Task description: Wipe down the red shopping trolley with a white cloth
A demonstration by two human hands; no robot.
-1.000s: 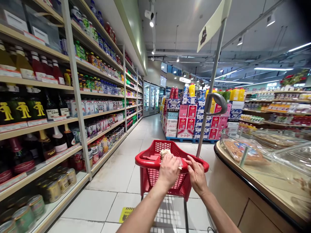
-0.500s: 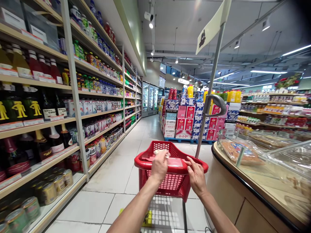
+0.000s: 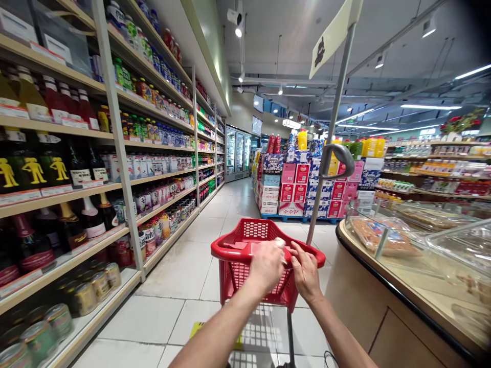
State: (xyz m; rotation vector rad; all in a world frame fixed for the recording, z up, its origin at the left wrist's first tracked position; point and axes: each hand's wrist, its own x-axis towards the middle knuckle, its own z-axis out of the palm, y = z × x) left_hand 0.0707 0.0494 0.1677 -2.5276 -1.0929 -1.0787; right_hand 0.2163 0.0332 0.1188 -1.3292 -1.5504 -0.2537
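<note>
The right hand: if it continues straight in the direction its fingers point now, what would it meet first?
Most likely the near rim of the red shopping cart. The fingertips of the right hand seem to rest on it, though exact contact is hard to judge here.

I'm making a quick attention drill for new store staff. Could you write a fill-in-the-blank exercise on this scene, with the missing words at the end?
1. A pale cloth is held in the person's ____ hand.
2. The other hand has its fingers at the rim of a shopping cart whose color is ____.
3. The pallet under the stacked boxes is ____.
4. The curved display counter stands on the ____ side of the picture.

Missing words: left; red; blue; right.
</note>
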